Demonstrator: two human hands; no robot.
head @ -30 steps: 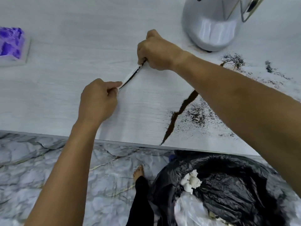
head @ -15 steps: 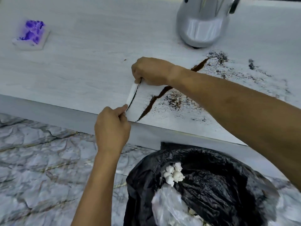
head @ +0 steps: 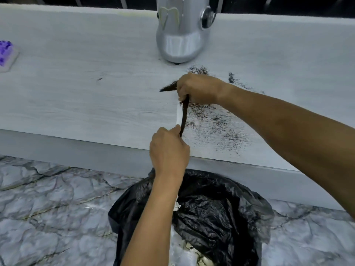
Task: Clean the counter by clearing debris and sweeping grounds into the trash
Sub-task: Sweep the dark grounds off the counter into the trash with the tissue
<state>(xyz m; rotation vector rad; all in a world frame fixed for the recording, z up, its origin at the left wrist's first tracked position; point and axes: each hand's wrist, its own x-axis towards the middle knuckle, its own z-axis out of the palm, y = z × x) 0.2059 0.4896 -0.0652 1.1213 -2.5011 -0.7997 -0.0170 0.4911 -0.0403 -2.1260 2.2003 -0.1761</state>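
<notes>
A white strip (head: 179, 114) stands on edge on the pale wood-grain counter (head: 86, 96). My left hand (head: 169, 148) pinches its near end by the counter's front edge. My right hand (head: 197, 89) pinches its far end. A dark brown ridge of coffee grounds (head: 184, 116) lies piled along the strip's right side. A short dark line of grounds (head: 168, 87) sticks out left of my right hand. Loose grounds (head: 221, 129) are scattered to the right. A trash bin with a black bag (head: 215, 214) stands on the floor below the counter edge, under my left forearm.
A silver grinder (head: 180, 35) stands at the back of the counter behind my right hand. A purple object on a white block (head: 5, 54) sits at the far left. More grounds (head: 236, 80) speckle the counter right of the grinder. Marble-patterned floor (head: 48, 208) lies below.
Both hands have carried the strip to the right, up against the line of grounds, which is now heaped along it. The strip has turned almost square to the counter edge.
</notes>
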